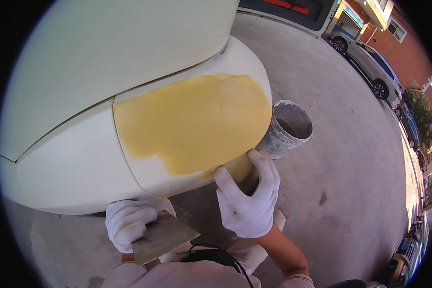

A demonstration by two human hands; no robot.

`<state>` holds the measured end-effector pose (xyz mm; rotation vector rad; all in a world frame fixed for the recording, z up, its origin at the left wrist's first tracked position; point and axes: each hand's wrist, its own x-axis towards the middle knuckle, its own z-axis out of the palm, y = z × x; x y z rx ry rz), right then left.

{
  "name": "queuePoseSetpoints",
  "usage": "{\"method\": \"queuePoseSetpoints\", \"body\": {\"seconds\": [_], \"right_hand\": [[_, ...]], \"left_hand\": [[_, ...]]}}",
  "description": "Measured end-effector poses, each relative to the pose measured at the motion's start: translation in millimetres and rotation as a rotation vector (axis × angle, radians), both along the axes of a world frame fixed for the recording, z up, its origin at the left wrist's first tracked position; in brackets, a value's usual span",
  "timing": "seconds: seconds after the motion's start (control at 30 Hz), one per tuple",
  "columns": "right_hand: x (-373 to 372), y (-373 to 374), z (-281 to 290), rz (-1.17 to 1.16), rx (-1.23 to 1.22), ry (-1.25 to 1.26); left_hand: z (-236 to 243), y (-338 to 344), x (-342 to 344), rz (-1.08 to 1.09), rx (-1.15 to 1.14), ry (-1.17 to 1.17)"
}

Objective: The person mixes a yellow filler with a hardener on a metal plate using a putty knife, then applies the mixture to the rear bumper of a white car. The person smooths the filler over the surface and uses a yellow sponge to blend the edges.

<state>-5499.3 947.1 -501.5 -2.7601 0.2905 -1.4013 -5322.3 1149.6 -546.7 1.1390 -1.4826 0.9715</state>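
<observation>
At the left a white panel (105, 57) rises above the white bumper (62, 177), a dark, curving gap running between the two. The bumper continues rightward to a rounded end, and a seam crosses it partway along.

Below the bumper's lower edge, just left of where that seam reaches it, is the left hand (131, 223), in a white glove. Its fingers are folded closed around a thin, grey-brown sheet (165, 236), which sticks out to the right, a corner pointing that way, clear of the bumper.

Right of the seam, a yellow patch (177, 122) covers most of the bumper's face up to near the rounded end; its lower left border is uneven, with white showing below. A fine line runs down through its right part.

The right hand (247, 206), also gloved in white, is at the lower edge of the bumper, beneath the right part of the patch. Thumb and forefinger stand wide apart, their tips at that edge. A brownish surface shows between them; I cannot tell whether it is something held or the bumper's underside.

Just beyond the rounded end, a smeared grey bucket (276, 141) stands on the ground (350, 158). Farther right, a silver car (369, 65) is parked before a reddish building (410, 45).
</observation>
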Motion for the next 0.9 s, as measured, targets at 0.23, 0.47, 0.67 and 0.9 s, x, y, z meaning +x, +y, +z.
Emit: {"method": "queuePoseSetpoints", "body": {"seconds": [0.23,0.47,0.67,0.9], "right_hand": [[-16,-27,75,0.139,0.296,0.083],[26,-50,159,0.206,0.265,0.356],[22,-29,154,0.106,0.157,0.340],[10,-2,90,-0.004,0.027,0.152]], "left_hand": [[-12,-24,-2,0.108,-0.332,0.076],[0,-7,1,0.122,-0.109,-0.015],[2,-3,-13,0.168,-0.112,0.119],[-3,-16,-8,0.133,-0.241,0.088]]}}
